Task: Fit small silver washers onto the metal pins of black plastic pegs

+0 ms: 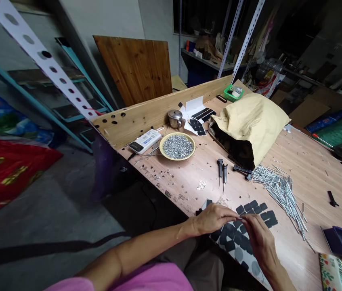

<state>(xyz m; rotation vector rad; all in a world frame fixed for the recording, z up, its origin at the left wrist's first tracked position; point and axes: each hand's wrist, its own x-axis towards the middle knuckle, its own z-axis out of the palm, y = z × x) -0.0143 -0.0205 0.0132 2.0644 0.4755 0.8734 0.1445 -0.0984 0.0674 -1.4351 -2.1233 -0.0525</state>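
On the tabletop (185,194), a white electronic device (145,141) lies beside a yellow dish (177,158) heaped with small silver metal pieces, and a small steel pot (175,118) stands behind the dish. Farther right, a card of black pads (197,120) lies at the back. Near the front edge, the left hand (211,220) and right hand (258,238) come together, their fingertips (242,218) pinching something too small to make out, above a white backing sheet (238,254) dotted with black pads. Two black hand tools (221,169) lie beyond the hands, and a kraft paper bag (249,125) slumps beside a scattered pile of metal rods (280,194). A floral-covered notebook (337,270) sits at the right corner.
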